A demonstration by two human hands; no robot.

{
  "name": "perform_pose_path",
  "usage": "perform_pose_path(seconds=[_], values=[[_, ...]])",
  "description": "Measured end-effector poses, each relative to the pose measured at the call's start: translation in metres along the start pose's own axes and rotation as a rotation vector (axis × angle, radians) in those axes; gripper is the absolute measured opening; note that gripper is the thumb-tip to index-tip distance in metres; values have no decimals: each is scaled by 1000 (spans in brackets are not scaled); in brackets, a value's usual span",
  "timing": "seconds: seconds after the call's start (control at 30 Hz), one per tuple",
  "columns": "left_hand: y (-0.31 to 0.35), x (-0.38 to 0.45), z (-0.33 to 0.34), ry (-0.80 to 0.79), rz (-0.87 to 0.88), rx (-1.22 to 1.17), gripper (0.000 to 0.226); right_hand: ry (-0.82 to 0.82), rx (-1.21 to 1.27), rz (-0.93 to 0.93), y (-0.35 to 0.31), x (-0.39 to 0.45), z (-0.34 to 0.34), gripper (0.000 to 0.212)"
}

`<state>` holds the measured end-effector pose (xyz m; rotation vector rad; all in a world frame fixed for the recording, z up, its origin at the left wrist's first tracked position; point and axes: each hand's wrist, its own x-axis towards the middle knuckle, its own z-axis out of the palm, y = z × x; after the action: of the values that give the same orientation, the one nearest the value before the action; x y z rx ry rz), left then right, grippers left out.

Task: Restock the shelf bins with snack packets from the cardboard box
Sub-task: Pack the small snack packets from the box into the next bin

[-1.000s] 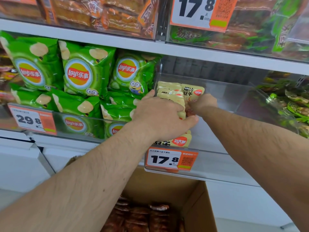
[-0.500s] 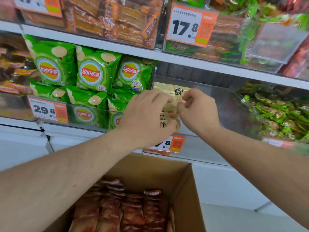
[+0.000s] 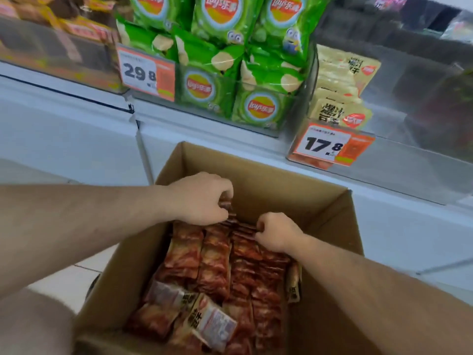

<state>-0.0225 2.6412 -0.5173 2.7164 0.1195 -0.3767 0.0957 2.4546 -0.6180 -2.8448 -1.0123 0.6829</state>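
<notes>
Two hands are down in the cardboard box (image 3: 332,206), working at the far end of the rows of red snack packets (image 3: 215,262) that stand packed on edge inside it. The left hand (image 3: 202,198) has its fingers curled around the tops of a few packets at the back of the row, and the right hand (image 3: 275,233) is curled in a pinch on the upper edges of the neighbouring stack, so both grips look closed on packets rather than held apart. These packets look light, thin and crinkly, with slick film that would likely slide if squeezed flat; taking a bundle by its sealed top edges, or clamping a short stack between both palms, seems the safer hold, since loose ones would fan out and drop. A few packets lie flat and askew at the near end of the box (image 3: 212,321). Above, on the shelf, the clear bin (image 3: 399,147) behind the 17.8 price tag (image 3: 330,146) holds only a small pile of pale yellow packets (image 3: 340,90) against its left side, with much room beyond. Just beside it, another bin is crowded with green crisp bags (image 3: 230,70) behind a 29.8 tag (image 3: 146,73).
</notes>
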Motion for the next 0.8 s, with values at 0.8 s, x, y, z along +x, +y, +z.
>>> perform_pose_path(seconds=[0.8], values=[[-10,9,59,-459,-844,-1188,69,660,247,-608,-46,-50,45,16]])
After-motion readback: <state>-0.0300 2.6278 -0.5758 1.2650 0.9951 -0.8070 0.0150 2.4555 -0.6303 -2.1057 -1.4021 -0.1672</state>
